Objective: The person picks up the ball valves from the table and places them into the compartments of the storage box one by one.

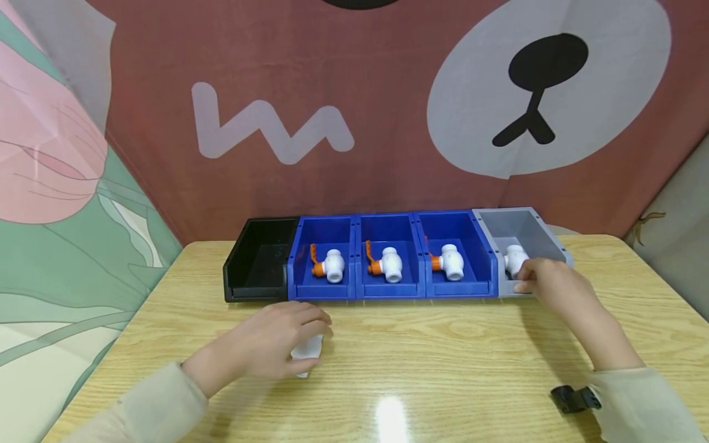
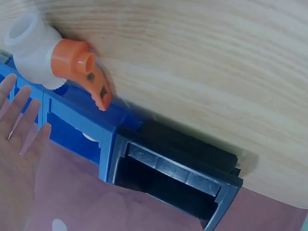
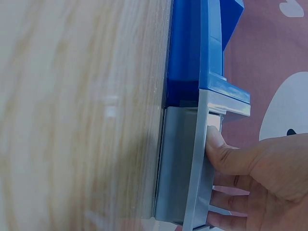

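Observation:
Bent over the white valve body (image 1: 515,261) in the grey bin (image 1: 506,223), my right hand (image 1: 559,289) pinches its near right end with thumb and fingers. In the right wrist view the thumb (image 3: 215,139) is at the bin's edge and only a white sliver of the valve shows. My left hand (image 1: 271,338) is above the table, around a white ball valve (image 1: 308,351) that it partly hides. The left wrist view shows this valve's orange handle (image 2: 77,62) and the left fingers (image 2: 19,108) straight and spread.
Left of the grey bin are three blue bins (image 1: 392,291), each with a white ball valve (image 1: 392,264) with an orange handle. At the left end of the row stands a black bin (image 1: 256,292). A printed cloth (image 1: 388,123) hangs behind the wooden table (image 1: 421,357).

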Tool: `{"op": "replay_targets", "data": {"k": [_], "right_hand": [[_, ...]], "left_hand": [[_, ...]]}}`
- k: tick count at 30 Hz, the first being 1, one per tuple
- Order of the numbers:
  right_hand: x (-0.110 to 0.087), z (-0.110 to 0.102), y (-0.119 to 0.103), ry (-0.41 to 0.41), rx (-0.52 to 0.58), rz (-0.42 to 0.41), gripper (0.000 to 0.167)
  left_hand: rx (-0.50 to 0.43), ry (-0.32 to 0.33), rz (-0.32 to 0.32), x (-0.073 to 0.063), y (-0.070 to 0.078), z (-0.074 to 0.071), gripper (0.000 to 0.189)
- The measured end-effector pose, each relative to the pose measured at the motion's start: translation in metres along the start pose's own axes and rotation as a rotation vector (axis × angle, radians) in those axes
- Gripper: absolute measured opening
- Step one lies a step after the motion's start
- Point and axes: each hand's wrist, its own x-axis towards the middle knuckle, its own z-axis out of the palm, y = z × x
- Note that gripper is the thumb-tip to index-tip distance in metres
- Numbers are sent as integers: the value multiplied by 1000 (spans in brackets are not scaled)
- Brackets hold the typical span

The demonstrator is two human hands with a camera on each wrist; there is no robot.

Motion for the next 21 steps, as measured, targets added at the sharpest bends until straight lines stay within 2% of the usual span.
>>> {"op": "replay_targets", "data": {"k": [3, 12, 16, 21], "right_hand": [[0, 0, 0, 3, -2, -1, 12], [0, 0, 0, 0, 1, 1, 12], [0, 0, 0, -1, 3, 1, 12], [0, 0, 0, 2, 5, -2, 11]], "left_hand": [[-11, -16, -9, -3, 0, 1, 41], [-26, -9, 1, -12, -1, 9, 51], [-39, -55, -33, -15, -1, 11, 59], [-70, -106, -76, -17, 0, 13, 60]]}}
